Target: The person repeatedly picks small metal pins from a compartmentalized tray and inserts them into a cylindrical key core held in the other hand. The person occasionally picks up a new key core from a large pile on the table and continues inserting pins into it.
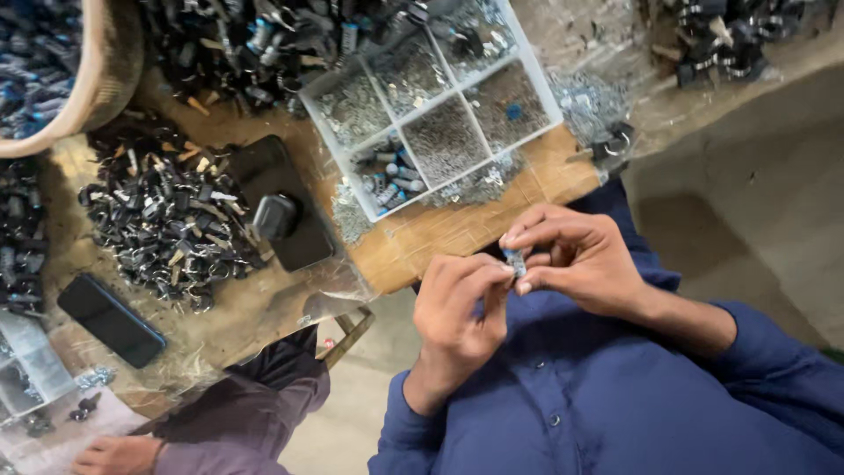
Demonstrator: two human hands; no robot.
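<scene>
Pinched between the fingertips of both hands, below and right of the white divided tray (536, 75): 1 small part (516, 261), silver and blue, off the wooden bench edge and over the lap of the blue shirt (607, 405). Left hand (457, 303) closed on it from below, thumb and forefinger on its lower end. Right hand (580, 259) closed on it from above, fingers curled and tips meeting at the same spot. Too small in this view to say whether 1 piece or 2 pressed together, though probably 2 being mated.

Judged as the fitting step of bench assembly: part already out of the tray, being worked between the 2 pinches. Next move likely to call for a steady left pinch and a small twist or push from the right fingertips, kept square so nothing slips to the floor.

Inside the tray, about 6 compartments of small metal bits, with blue-tipped cylinders in the nearest left one. Left of the tray, a black block (280, 215) on a dark pad, then a heap of black parts (163, 224). Further left and lower, a dark phone (110, 318). Well above and left of the tray, a woven basket (110, 70). Far below and left of it, a co-worker's hand (114, 453) resting flat.
</scene>
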